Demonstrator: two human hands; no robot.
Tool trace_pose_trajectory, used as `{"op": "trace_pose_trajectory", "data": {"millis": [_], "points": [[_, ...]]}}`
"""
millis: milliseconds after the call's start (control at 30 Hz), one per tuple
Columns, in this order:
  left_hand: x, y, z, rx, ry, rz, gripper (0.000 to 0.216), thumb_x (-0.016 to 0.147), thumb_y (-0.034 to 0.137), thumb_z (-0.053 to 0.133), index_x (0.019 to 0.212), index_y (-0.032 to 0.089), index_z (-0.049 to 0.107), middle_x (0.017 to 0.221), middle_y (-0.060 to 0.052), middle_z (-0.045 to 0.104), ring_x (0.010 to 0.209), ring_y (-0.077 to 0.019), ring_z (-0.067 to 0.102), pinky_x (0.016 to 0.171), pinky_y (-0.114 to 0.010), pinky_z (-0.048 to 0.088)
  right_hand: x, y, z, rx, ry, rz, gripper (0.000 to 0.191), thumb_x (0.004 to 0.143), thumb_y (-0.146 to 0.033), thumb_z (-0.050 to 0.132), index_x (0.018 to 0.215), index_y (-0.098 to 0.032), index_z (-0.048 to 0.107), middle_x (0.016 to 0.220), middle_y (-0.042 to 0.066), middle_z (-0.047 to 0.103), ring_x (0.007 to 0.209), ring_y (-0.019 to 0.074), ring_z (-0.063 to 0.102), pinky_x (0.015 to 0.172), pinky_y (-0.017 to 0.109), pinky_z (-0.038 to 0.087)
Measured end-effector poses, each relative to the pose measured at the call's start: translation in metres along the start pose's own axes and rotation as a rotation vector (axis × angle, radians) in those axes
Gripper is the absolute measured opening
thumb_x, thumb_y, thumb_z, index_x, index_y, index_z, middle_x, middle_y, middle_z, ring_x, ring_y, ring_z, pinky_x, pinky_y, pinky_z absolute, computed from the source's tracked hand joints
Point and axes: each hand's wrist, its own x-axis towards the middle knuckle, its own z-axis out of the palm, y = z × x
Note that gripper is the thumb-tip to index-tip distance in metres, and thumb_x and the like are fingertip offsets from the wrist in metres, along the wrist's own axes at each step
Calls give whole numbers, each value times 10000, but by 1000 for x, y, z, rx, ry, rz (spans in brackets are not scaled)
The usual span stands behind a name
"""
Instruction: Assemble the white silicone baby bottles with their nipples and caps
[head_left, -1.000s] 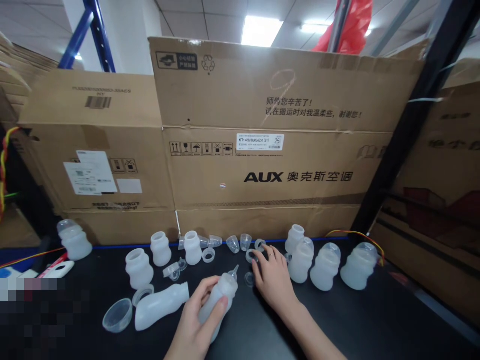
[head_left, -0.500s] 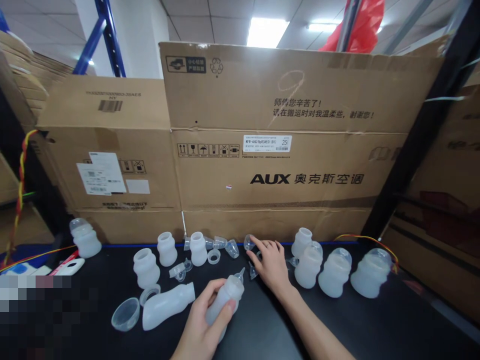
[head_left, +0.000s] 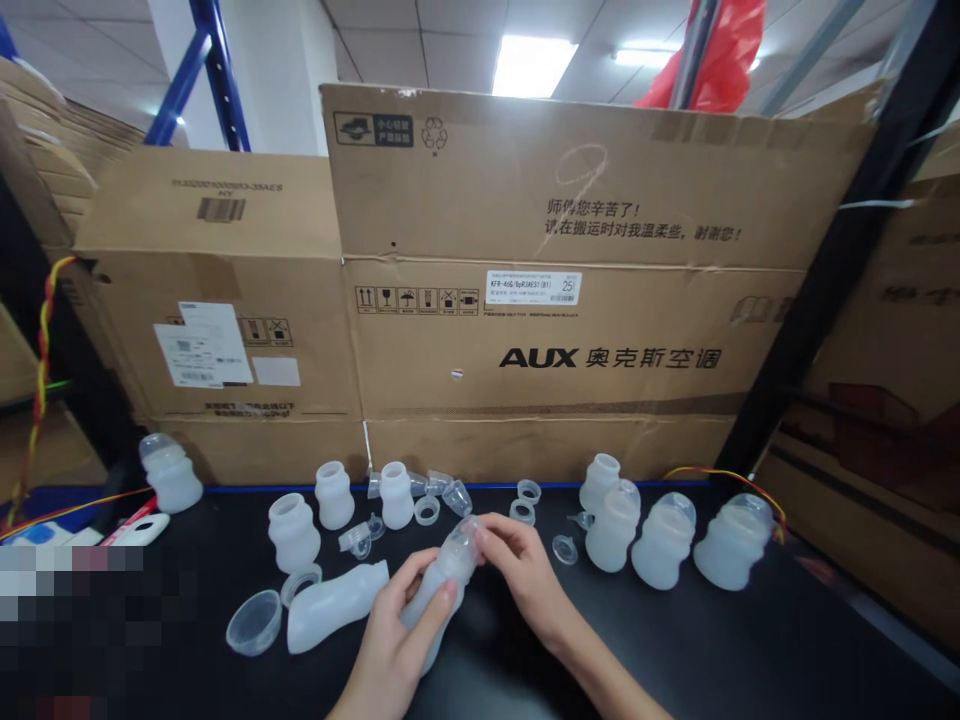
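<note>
My left hand [head_left: 401, 625] is wrapped round a translucent white baby bottle [head_left: 441, 588], which tilts up toward the right. At the bottle's top, my right hand [head_left: 521, 570] pinches a clear cap [head_left: 463, 540] that sits over the nipple end. Whether the cap is fully seated I cannot tell. Left of my left hand, another bottle body [head_left: 337, 608] lies on its side, and beside it are a clear bowl-shaped cover [head_left: 255, 625] and a ring [head_left: 301, 584]. Beyond my right hand lie two collar rings [head_left: 523, 512] and a flat clear disc-like part [head_left: 565, 549].
Several capped bottles [head_left: 664, 545] stand at the right. Open bottles [head_left: 293, 533] stand left of centre, with a capped one [head_left: 170, 473] at the far left. Small clear caps [head_left: 456, 497] lie along the back, before a cardboard wall [head_left: 540, 420]. The tabletop [head_left: 675, 650] is black.
My right hand has come back from the rear of the table with a clear cap and brought it onto the bottle's nipple end. My left hand still holds the bottle.
</note>
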Motion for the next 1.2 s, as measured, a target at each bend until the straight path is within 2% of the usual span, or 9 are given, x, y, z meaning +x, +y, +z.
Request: {"op": "trace_pose_trajectory", "data": {"millis": [100, 233, 433, 500, 633, 700, 900, 1033, 1200], "points": [[1, 2, -5, -78, -81, -80, 415, 815, 535, 814, 1022, 178, 772, 840, -58, 753, 767, -216, 665, 702, -264, 520, -1, -7, -2, 10, -75, -14, 467, 996, -588, 544, 883, -168, 716, 764, 23, 669, 716, 172, 604, 690, 272, 509], [1, -9, -10, -335, -303, -401, 494, 815, 617, 745, 910, 132, 748, 691, -57, 709, 463, -151, 603, 419, -228, 437, -6, -16, -3, -70, -119, -60, 341, 934, -455, 597, 724, -186, 606, 649, -23, 553, 610, 132, 483, 585, 241, 387], [-4, -23, -16, -553, -415, -708, 583, 805, 631, 700, 698, 61, 757, 595, -133, 725, 461, -125, 620, 445, -176, 401, -20, -26, 12, -204, -55, -172, 347, 836, -430, 567, 612, -228, 395, 542, -64, 356, 514, 109, 335, 527, 269, 248], [-6, -14, -16, -459, -400, -592, 551, 803, 626, 731, 829, 80, 801, 628, -113, 741, 502, -154, 633, 468, -205, 432, -22, -27, 17, -282, 37, -172, 367, 806, -410, 558, 580, -235, 328, 512, -69, 307, 485, 103, 310, 509, 274, 224], [-9, 4, -9, 9, -71, 90, 361, 714, 429, 901, 983, 195, 845, 894, -103, 810, 789, -274, 730, 712, -320, 589, -20, -29, 24, -405, 230, -23, 426, 793, -346, 580, 543, -238, 252, 495, -77, 240, 476, 96, 238, 492, 286, 160], [-11, 3, -3, 158, 47, 305, 287, 753, 377, 875, 993, 225, 837, 990, -94, 808, 911, -298, 740, 849, -348, 598, -19, -32, 24, -450, 250, 77, 451, 817, -356, 590, 527, -232, 267, 489, -78, 243, 481, 97, 226, 492, 287, 151], [-7, -31, 0, 371, 27, 459, 432, 883, 397, 711, 1299, 304, 643, 1244, -59, 745, 1112, -287, 738, 947, -367, 615, -14, -49, 4, -532, 117, 22, 411, 884, -452, 655, 621, -209, 451, 590, -55, 469, 558, 108, 415, 557, 258, 258], [-7, -47, -3, 498, -113, 512, 751, 816, 318, 717, 1524, 303, 465, 1498, -113, 587, 1366, -351, 594, 1134, -494, 518, -9, -64, -27, -520, 27, -118, 108, 845, -299, 661, 803, -204, 629, 741, -23, 597, 679, 142, 543, 660, 255, 392], [-8, -57, -4, 679, -225, 504, 825, 747, 90, 656, 1515, 338, 486, 1476, -109, 595, 1357, -331, 587, 1127, -504, 517, -12, -85, -70, -669, -128, 144, 107, 886, -302, 641, 852, -212, 688, 745, -8, 666, 664, 168, 581, 616, 277, 415]]}}
